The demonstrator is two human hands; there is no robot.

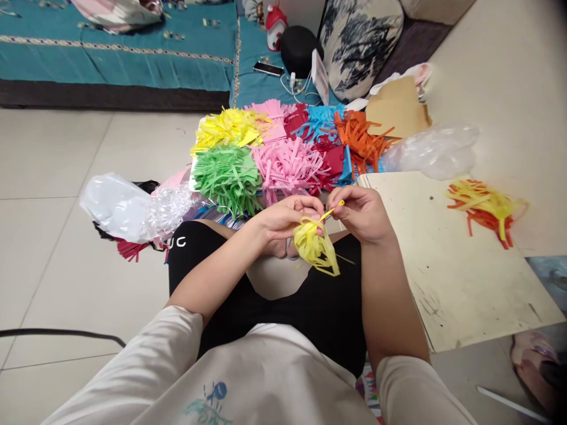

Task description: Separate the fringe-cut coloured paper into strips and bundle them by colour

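- Yellow tassel: a bunch of thin strips with a twisted upper end, held in the air between both hands, over the near end of the gap between the seated person's knees.
- Left hand: the fingers grasped the tassel about its neck, and the loose strips hung below them.
- Right hand: the fingers pinched the twisted end, which slanted up to the right.
- Far side, just beyond the hands: fringed bundles by colour, with yellow bundles at far left, green bundles nearer, pink bundles in the middle and orange bundles at right. I could hardly see what bore them.
- Right: a pale tabletop, with yellow-and-orange tassels toward its far right and a clear plastic bag at its far edge.
- Left: a white plastic bag lay on the tiled floor.
- Near right: another person's foot, beside the tabletop.
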